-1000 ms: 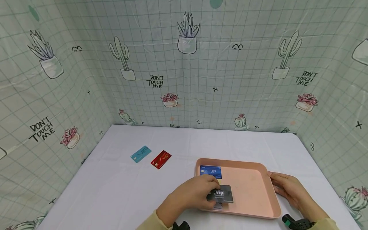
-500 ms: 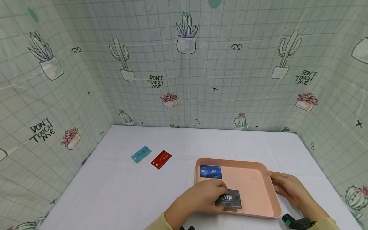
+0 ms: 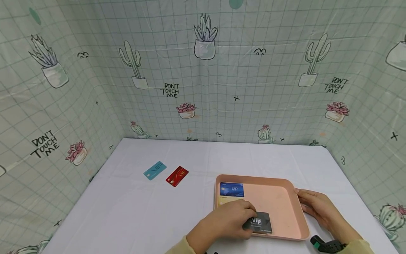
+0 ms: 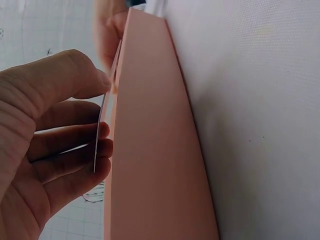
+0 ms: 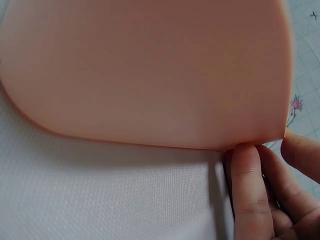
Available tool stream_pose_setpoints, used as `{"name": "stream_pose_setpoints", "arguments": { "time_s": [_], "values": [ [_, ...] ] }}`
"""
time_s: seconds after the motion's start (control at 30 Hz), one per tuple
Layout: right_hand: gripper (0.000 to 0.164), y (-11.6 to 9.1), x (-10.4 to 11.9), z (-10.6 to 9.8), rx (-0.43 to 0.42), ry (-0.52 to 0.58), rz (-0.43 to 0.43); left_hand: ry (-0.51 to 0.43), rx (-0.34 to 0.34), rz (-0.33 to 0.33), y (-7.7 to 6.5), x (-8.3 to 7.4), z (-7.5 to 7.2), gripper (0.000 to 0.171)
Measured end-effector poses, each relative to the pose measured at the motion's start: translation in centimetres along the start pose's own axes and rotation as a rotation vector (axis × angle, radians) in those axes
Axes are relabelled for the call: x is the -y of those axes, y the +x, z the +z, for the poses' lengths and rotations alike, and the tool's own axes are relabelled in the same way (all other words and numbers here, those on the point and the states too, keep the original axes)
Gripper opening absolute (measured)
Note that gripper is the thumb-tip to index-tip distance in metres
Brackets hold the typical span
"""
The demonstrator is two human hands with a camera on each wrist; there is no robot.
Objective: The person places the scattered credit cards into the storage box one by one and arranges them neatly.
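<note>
My left hand (image 3: pixel 229 218) pinches a dark grey VIP card (image 3: pixel 262 223) by its left end, over the near side of a pink tray (image 3: pixel 276 203). In the left wrist view the card (image 4: pixel 102 107) appears edge-on between thumb and fingers, tilted close to the tray's rim. Inside the tray, a blue VIP card (image 3: pixel 232 189) lies at the far left corner. A yellow card (image 3: pixel 223 199) below it is partly covered by my left hand. My right hand (image 3: pixel 317 204) holds the tray's right edge, its thumb at the rim and its fingers (image 5: pixel 248 172) against the outer wall.
On the white table (image 3: pixel 142 211), a light blue VIP card (image 3: pixel 155 170) and a red VIP card (image 3: pixel 177 176) lie left of the tray. A cloth printed with cacti (image 3: pixel 203 88) encloses the table at the back and sides.
My left hand has carried the dark grey card rightward and slightly nearer within the tray. More of the yellow card shows; a card seen under the hand earlier is hidden. My right hand stays put.
</note>
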State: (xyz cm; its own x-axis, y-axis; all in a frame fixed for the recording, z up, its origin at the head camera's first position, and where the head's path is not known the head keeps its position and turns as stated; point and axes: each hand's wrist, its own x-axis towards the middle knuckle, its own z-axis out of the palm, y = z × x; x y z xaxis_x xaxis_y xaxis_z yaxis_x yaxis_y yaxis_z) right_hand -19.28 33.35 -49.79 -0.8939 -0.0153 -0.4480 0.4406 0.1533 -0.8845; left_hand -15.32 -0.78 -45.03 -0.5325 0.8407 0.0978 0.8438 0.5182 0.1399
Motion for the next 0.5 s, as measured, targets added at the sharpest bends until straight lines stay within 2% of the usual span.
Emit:
{"name": "stream_pose_setpoints", "arguments": {
  "time_s": [0.5],
  "values": [
    [0.083, 0.1, 0.0, 0.1, -0.006, -0.033, -0.011, 0.010, 0.052, -0.026, 1.6, -0.6, 0.5, 0.037]
  ]
}}
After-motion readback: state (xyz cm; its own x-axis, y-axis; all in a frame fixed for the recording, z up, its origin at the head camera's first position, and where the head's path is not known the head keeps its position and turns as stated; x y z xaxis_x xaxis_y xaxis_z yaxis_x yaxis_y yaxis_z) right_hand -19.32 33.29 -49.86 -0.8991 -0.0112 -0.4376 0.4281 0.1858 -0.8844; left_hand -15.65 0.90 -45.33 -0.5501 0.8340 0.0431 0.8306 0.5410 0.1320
